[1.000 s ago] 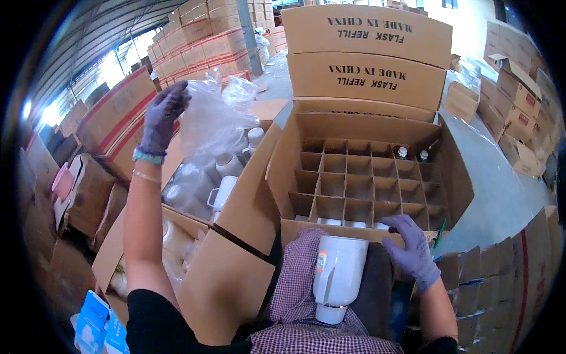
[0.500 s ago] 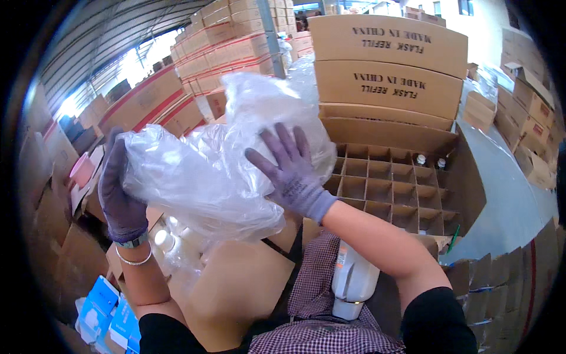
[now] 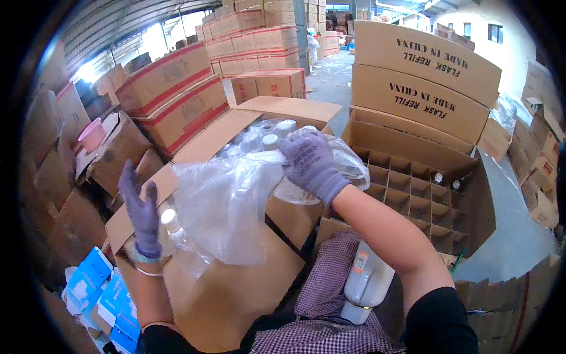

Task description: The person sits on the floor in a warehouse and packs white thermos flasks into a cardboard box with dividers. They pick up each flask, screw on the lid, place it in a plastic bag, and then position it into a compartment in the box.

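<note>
Head view: the step in hand looks like pulling the clear plastic bag [image 3: 230, 200] aside to get at the white flasks [image 3: 271, 141] packed in the open carton [image 3: 295, 109]; the next move probably calls for lifting the film clear of the carton's front edge. Right hand [image 3: 309, 165], purple-gloved, is closed, gripping the bag near the carton's right side. Left hand [image 3: 141, 209] is open, fingers spread, at the bag's left edge over the near flap; contact unclear. The divided box [image 3: 424, 189] sits to the right. A white flask [image 3: 365, 283] rests in the lap.
</note>
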A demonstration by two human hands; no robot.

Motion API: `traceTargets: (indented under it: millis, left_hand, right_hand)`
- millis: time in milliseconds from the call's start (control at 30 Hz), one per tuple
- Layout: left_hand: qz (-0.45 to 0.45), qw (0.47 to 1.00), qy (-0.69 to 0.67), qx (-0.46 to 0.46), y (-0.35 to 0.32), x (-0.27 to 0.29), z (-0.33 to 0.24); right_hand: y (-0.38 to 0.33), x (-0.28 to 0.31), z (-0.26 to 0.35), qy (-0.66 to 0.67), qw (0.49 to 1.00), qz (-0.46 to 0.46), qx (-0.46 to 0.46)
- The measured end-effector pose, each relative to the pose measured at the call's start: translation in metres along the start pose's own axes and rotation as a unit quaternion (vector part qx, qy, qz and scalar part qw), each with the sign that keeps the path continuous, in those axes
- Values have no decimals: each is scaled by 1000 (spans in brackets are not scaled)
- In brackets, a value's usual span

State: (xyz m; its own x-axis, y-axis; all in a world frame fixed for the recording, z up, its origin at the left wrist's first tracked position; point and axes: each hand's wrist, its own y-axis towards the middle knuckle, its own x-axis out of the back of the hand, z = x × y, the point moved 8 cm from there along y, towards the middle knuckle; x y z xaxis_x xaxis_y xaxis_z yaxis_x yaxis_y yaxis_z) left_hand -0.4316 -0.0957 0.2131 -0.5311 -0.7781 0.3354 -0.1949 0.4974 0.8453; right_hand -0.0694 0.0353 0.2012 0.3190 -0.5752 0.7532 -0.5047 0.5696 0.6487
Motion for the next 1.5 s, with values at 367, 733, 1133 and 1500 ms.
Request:
traceTargets:
  millis: [367,733,1133,1500]
  left_hand:
    - [407,913,-17,14,-78,-164,-64]
    - [223,969,-6,107,-9,-59,-30]
    - [306,900,-310,30,-49,-196,-159]
    - [107,991,54,60,19,-256,64]
  right_hand:
    - [-10,47,6,-77,988,-46,129]
    - [-90,41,-187,-75,978,122,-152]
    - [-69,45,-39,398,883,234,-85]
    - [-151,69,-258,464,760,-101,-445]
